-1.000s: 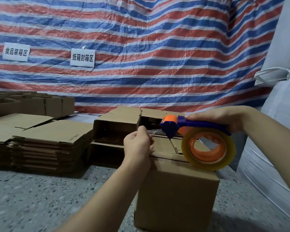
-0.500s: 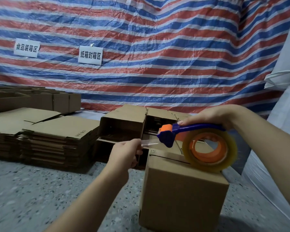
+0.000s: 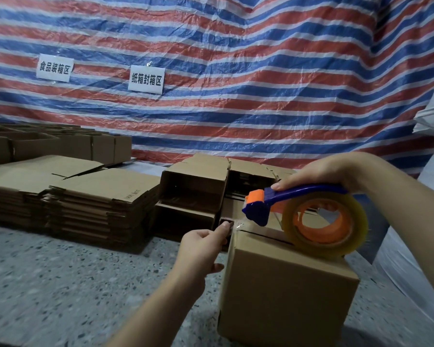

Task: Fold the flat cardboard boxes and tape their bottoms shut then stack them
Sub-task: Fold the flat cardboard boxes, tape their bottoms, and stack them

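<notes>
A folded cardboard box (image 3: 283, 291) stands on the speckled floor at the lower right, with its flap seam facing up. My right hand (image 3: 321, 171) grips the blue handle of a tape dispenser (image 3: 321, 221) with an orange core and a clear roll, resting on the box top. My left hand (image 3: 201, 249) pinches the free end of the clear tape (image 3: 238, 225) at the box's far left top edge. Flat cardboard boxes (image 3: 90, 196) lie stacked at the left. Assembled boxes (image 3: 196, 189) lie on their sides behind.
A red, white and blue striped tarp (image 3: 236, 71) with two paper signs hangs as the back wall. More open boxes (image 3: 60, 144) stand at the far left. White sacks (image 3: 431, 221) rise at the right edge. Speckled floor (image 3: 60, 284) stretches across the lower left.
My left hand has drawn the tape end leftward and down to the box's top edge. The dispenser has shifted slightly right along the box top.
</notes>
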`<state>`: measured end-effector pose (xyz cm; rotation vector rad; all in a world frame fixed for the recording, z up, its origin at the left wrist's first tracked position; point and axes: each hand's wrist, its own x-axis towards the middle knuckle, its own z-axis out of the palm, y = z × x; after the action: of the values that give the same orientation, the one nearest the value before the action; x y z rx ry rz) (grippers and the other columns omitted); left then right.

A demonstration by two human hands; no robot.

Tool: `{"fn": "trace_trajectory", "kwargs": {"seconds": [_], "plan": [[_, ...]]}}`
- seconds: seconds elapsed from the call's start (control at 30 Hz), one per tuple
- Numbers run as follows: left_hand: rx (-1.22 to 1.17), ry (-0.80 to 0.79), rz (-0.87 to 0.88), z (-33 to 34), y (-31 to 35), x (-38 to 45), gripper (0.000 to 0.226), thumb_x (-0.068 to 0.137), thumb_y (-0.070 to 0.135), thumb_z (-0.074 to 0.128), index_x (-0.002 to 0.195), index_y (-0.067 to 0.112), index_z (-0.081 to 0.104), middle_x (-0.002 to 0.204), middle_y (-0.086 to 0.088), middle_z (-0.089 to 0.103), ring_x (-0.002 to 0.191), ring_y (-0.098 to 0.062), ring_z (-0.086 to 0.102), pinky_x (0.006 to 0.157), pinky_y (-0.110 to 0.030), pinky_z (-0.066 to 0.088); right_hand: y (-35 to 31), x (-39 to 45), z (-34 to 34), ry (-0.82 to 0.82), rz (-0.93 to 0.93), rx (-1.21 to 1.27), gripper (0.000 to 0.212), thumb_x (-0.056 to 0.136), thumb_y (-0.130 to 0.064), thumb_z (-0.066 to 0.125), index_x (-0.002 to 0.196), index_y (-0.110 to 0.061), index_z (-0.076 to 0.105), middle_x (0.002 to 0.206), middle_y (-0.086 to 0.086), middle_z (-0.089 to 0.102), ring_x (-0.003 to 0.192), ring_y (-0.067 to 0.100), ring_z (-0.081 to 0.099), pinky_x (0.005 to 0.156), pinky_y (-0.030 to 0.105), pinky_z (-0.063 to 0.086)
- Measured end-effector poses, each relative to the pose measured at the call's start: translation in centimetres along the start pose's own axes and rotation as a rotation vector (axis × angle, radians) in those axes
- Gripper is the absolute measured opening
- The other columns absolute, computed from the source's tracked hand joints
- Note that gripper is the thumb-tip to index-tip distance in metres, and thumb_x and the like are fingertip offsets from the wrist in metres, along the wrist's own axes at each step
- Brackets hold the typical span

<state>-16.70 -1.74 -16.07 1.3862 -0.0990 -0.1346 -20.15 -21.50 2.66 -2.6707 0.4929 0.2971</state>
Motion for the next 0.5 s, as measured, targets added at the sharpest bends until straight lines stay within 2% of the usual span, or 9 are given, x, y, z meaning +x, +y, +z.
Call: {"fn": "trace_trajectory", "kwargs": {"seconds": [0.1,0.17,0.27,0.33,0.43,0.47,0.5], "plan": [[0.005,0.011,-0.013,0.0,-0.2,0.0,0.031,0.088,0.041,0.069,0.072,0.014,0.068,0.076,0.002,0.065,0.079,-0.014,0.060,0.054,-0.026,0.047,-0.3,0.0,0.1,-0.006,-0.008,-0.013,0.090,0.048,-0.072,0.077,0.118,-0.017,0.062,0.099,0.009,0.079,0.088,0.021,0.074,0.080,0.032,0.057],[0.011,-0.004,-0.017,0.0,-0.4,-0.1,0.029,0.089,0.041,0.068,0.076,0.015,0.069,0.079,0.003,0.065,0.082,-0.013,0.059,0.056,-0.026,0.045,-0.6,0.1,0.1,-0.015,-0.010,-0.027,0.088,0.047,-0.072,0.076,0.117,-0.019,0.062,0.098,0.008,0.079,0.082,0.020,0.074,0.076,0.031,0.057],[0.035,-0.034,-0.013,-0.2,-0.6,-0.1,0.034,0.090,0.044,0.066,0.082,0.012,0.073,0.057,0.012,0.058,0.072,-0.013,0.053,0.059,-0.027,0.041,-0.8,0.1,0.2,-0.012,-0.010,-0.048,0.088,0.047,-0.072,0.075,0.116,-0.021,0.061,0.096,0.008,0.079,0.078,0.018,0.074,0.071,0.030,0.057],[0.066,-0.071,-0.027,-0.3,-0.7,0.0,0.037,0.090,0.046,0.065,0.083,0.011,0.074,0.055,0.010,0.052,0.068,-0.012,0.049,0.061,-0.028,0.040,-0.7,0.1,0.2,-0.002,-0.010,-0.053,0.087,0.047,-0.073,0.075,0.116,-0.021,0.062,0.094,0.008,0.079,0.075,0.017,0.074,0.068,0.028,0.058],[0.089,-0.145,-0.043,-0.1,-1.1,0.0,0.037,0.090,0.050,0.063,0.084,0.016,0.074,0.069,-0.006,0.060,0.075,-0.016,0.058,0.064,-0.030,0.040,-0.8,-0.2,0.3,-0.001,-0.007,-0.046,0.076,0.053,-0.071,0.073,0.110,-0.022,0.062,0.088,0.006,0.079,0.068,0.015,0.074,0.061,0.025,0.058],[0.104,-0.144,-0.040,0.0,-1.3,0.1,0.037,0.090,0.052,0.062,0.084,0.017,0.074,0.088,-0.008,0.064,0.085,-0.018,0.061,0.063,-0.030,0.040,-0.9,-0.2,0.3,-0.002,-0.007,-0.042,0.073,0.055,-0.070,0.073,0.110,-0.022,0.062,0.087,0.006,0.079,0.067,0.015,0.074,0.060,0.025,0.057],[0.119,-0.144,-0.032,0.0,-1.4,0.2,0.038,0.089,0.054,0.061,0.080,0.019,0.073,0.105,-0.001,0.053,0.087,-0.020,0.061,0.062,-0.029,0.040,-0.9,-0.3,0.4,-0.001,-0.007,-0.038,0.072,0.057,-0.069,0.073,0.110,-0.022,0.062,0.086,0.006,0.079,0.065,0.015,0.073,0.058,0.024,0.057]]}}
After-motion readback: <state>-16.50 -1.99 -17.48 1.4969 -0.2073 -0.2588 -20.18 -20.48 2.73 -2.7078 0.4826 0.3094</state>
